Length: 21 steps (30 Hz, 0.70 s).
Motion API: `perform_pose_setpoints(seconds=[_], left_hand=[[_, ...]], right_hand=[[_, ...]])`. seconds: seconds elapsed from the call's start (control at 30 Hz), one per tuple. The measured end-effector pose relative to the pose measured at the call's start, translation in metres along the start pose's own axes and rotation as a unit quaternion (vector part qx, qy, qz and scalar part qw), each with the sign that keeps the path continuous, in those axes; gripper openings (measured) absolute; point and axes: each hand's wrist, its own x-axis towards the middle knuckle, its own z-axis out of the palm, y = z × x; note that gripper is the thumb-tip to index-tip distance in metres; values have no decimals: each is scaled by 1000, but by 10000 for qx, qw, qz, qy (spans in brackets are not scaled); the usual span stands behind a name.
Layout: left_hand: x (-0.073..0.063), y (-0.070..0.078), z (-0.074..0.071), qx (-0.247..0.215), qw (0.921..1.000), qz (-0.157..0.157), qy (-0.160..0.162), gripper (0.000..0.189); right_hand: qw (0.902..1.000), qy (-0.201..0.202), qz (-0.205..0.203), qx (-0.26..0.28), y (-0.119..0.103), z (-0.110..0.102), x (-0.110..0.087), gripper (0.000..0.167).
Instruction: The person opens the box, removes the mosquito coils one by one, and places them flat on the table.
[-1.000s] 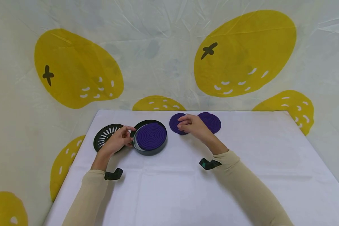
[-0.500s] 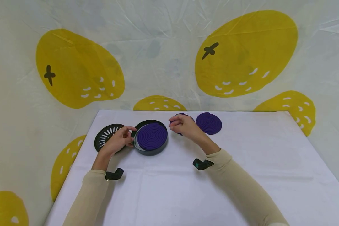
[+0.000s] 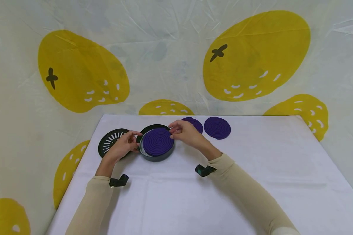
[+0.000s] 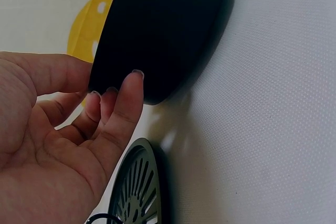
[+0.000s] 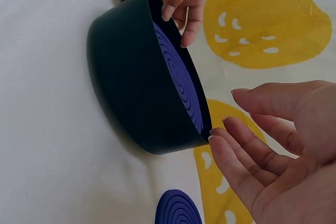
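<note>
At eleven o'clock on the counter [image 3: 170, 202], one purple mat [image 3: 158, 142] sits inside the pot [image 5: 131, 77]; left hand [image 3: 122, 147] pinches its rim, right hand [image 3: 187, 133] spread alongside. Still outside: two mats [image 3: 217, 128], two o'clock; slotted disc [image 3: 106, 142], nine.

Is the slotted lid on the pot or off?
Off: the lid lies beside the pot, whose uncovered top shows a purple coil.
</note>
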Motion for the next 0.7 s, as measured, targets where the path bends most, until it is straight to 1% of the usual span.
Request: perform_pose_setpoints(seconds=[0.23,0.6,0.7], left_hand=[[0,3,-1,33,10000,-54,5,47],[0,4,0,40,10000,-68,5,47],[-1,4,0,51,10000,-73,0,47]], right_hand=[[9988,-196,111,-427,-8,7,7,48],[9933,-337,108,-1096,-12,18,17,49],[9915,-397,50,-1237,-13,20,18,50]])
